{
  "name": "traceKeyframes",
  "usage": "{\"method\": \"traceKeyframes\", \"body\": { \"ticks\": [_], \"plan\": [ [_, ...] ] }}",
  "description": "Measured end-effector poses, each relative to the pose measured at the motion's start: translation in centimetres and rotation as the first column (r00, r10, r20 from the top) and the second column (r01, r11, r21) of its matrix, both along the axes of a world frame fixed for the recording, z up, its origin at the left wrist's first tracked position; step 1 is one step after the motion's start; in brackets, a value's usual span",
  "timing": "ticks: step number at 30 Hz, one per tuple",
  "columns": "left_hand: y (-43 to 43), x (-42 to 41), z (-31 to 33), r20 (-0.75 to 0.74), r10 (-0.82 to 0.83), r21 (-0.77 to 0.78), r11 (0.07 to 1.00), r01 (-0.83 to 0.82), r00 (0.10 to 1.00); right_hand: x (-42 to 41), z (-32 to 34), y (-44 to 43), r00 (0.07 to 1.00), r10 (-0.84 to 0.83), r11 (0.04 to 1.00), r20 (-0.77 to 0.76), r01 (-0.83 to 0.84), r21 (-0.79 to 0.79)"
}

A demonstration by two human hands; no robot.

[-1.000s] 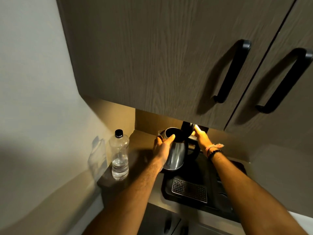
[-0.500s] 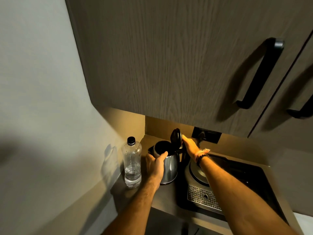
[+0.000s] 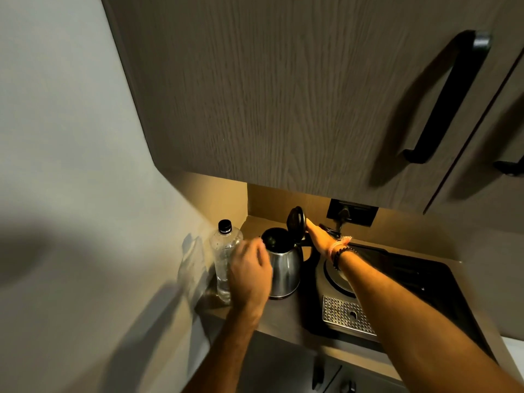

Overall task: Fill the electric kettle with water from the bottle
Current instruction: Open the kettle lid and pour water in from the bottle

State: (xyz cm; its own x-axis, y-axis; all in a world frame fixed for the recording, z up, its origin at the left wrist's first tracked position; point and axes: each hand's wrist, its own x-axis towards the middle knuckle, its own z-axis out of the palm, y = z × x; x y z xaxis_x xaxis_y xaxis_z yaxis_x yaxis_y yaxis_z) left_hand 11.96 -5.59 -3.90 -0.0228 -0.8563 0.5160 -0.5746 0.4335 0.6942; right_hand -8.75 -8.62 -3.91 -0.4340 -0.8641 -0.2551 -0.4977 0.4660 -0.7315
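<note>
The stainless electric kettle stands on the counter between the two hands, its black lid tipped upright. The right hand reaches behind it, fingertips touching the raised lid, fingers extended rather than gripping. The left hand, blurred, sits in front of the clear plastic water bottle, just left of the kettle; fingers loosely curled, though whether they touch the bottle I cannot tell. The bottle's black cap is on.
</note>
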Motion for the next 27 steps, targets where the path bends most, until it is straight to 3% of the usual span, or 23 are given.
{"method": "traceKeyframes", "body": {
  "ticks": [2,6,9,14,20,24,27],
  "plan": [
    [-1.0,1.6,1.5,-0.067,0.106,-0.154,0.981,-0.115,0.992,0.3,0.2,0.6,0.997,0.066,0.998,-0.047,-0.065,0.028],
    [-4.3,4.0,3.2,0.079,0.07,0.097,0.992,-0.077,0.994,0.3,0.8,1.0,0.992,0.111,0.989,-0.058,-0.104,0.105],
    [-5.9,4.9,3.1,0.138,0.01,0.101,0.995,-0.024,0.99,0.4,1.4,0.7,0.984,0.153,0.98,-0.093,-0.139,0.141],
    [-6.5,5.2,3.3,-0.08,0.086,0.125,0.989,-0.076,0.993,0.4,1.4,0.8,0.986,0.156,0.978,-0.053,-0.147,0.149],
    [-6.1,4.3,4.3,-0.158,0.1,0.019,0.995,-0.099,0.982,0.2,1.2,0.6,0.986,0.111,0.982,-0.127,-0.089,0.166],
    [-3.9,2.7,3.2,-0.119,0.045,-0.131,0.989,-0.061,0.992,0.1,1.4,0.3,0.999,0.052,0.99,0.005,-0.052,0.129],
    [-1.2,1.1,-0.7,-0.058,-0.074,-0.052,0.996,0.071,0.996,0.3,1.1,0.5,0.997,0.042,0.994,0.064,-0.048,0.093]
  ]
}}
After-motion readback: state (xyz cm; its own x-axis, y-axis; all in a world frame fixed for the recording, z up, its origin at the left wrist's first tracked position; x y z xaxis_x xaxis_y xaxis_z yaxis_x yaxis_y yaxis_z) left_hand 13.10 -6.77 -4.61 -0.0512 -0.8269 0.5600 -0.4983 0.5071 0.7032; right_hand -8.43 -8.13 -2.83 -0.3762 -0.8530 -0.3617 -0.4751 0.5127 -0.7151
